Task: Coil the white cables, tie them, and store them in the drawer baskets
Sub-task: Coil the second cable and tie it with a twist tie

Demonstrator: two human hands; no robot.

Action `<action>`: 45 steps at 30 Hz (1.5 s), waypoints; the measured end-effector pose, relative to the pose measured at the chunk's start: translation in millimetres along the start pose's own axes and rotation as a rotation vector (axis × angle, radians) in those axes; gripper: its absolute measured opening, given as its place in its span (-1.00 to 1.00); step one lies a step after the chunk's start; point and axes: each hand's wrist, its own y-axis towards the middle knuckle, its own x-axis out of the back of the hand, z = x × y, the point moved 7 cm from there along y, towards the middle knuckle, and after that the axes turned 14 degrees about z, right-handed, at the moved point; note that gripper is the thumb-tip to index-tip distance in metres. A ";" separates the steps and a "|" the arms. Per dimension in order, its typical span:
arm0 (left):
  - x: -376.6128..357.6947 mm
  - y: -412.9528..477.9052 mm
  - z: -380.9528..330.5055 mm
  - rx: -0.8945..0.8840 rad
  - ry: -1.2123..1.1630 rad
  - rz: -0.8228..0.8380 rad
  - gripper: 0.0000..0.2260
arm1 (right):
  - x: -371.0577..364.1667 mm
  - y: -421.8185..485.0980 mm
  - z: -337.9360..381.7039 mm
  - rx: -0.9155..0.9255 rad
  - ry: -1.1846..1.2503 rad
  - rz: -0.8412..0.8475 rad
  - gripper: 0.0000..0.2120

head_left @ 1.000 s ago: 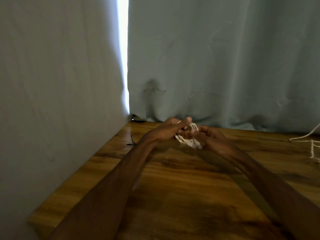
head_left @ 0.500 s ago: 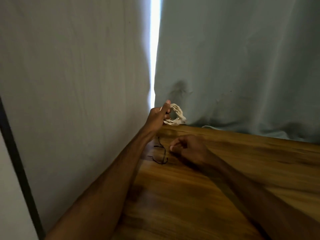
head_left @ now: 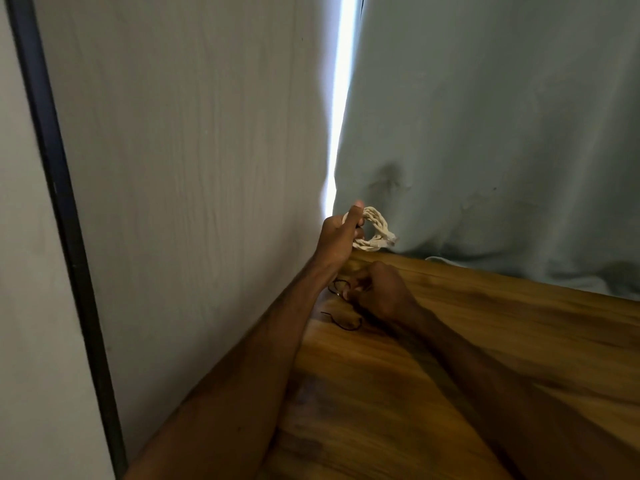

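Clenched around the coiled white cable (head_left: pixel 372 228), the left hand (head_left: pixel 337 237) lifts it off the worktop (head_left: pixel 485 341). Right hand (head_left: pixel 379 294) pinches a thin black tie (head_left: pixel 341 322); tying and storing seemingly remain.

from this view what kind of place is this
Probably a room at home, at a wooden table pushed into a corner. Pale curtains hang behind it with daylight in the gap, and a plain wall stands at the left.
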 end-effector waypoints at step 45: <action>-197.1 -16.2 39.9 -0.039 0.200 0.065 -0.48 | 130.8 -156.4 -106.4 -0.137 0.796 -0.224 -0.76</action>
